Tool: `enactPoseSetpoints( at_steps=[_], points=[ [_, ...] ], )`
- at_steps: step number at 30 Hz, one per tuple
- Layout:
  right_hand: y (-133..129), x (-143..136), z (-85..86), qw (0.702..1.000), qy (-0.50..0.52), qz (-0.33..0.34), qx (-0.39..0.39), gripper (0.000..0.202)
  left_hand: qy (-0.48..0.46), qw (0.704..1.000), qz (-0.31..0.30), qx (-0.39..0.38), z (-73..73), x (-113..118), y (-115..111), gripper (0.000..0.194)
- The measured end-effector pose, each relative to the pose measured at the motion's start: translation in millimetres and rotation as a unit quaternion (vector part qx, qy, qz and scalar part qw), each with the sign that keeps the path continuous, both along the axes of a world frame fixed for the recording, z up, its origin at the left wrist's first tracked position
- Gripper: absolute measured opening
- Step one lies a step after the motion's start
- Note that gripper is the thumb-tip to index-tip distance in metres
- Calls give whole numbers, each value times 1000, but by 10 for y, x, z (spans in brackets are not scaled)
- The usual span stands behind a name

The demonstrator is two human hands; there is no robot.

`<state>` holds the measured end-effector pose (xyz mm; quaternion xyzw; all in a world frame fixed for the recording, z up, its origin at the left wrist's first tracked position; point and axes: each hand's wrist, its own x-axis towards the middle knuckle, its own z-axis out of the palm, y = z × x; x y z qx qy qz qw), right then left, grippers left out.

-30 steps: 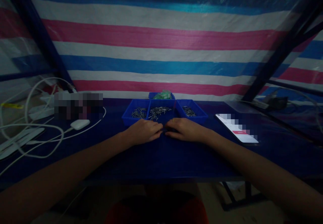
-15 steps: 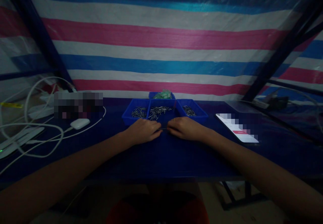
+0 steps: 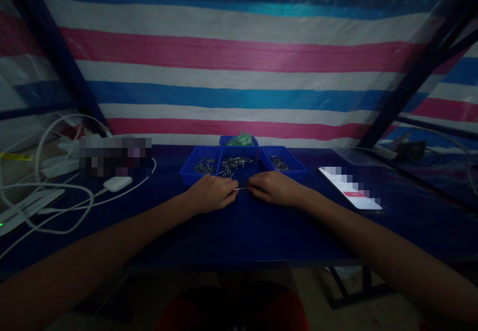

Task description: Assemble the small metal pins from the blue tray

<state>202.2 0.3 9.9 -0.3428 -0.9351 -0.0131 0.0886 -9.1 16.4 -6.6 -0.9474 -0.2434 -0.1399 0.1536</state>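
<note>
Between my two hands runs a thin metal rod [image 3: 242,188], held low above the table just in front of the blue bins. My left hand [image 3: 212,193] pinches its left end, and my right hand [image 3: 275,188] is closed on its right end; the fingers hide both ends. Behind the hands, the left blue bin [image 3: 186,167], the middle blue bin [image 3: 242,171] and the right blue bin [image 3: 297,164] hold many small slim metal pieces [image 3: 234,164]. Their exact kind is too small to tell.
A further blue bin [image 3: 224,141] at the back holds green plastic wrapping [image 3: 242,139]. White cables [image 3: 91,201] and a white adapter [image 3: 118,184] lie on the left. On the right, a lit phone [image 3: 351,189] rests on the dark blue table [image 3: 246,236].
My hands have drawn very slightly apart, and more of the thin rod shows between them. The bins and phone stay in place.
</note>
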Motion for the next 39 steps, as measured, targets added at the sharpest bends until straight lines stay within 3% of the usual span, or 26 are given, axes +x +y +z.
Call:
enactPoseSetpoints(
  at_steps=[14, 29, 39],
  points=[
    [-26, -7, 34, 1000, -3, 18, -14, 15, 13, 1000, 2, 2, -8, -3, 7, 19],
    [-22, 3, 52, 1000, 8, -28, 0, 13, 18, 1000, 16, -7, 12, 6, -10, 14],
    [-21, 0, 35, 1000, -3, 1, -31, 9, 39, 999, 36, -13, -9, -10, 18, 14]
  ],
)
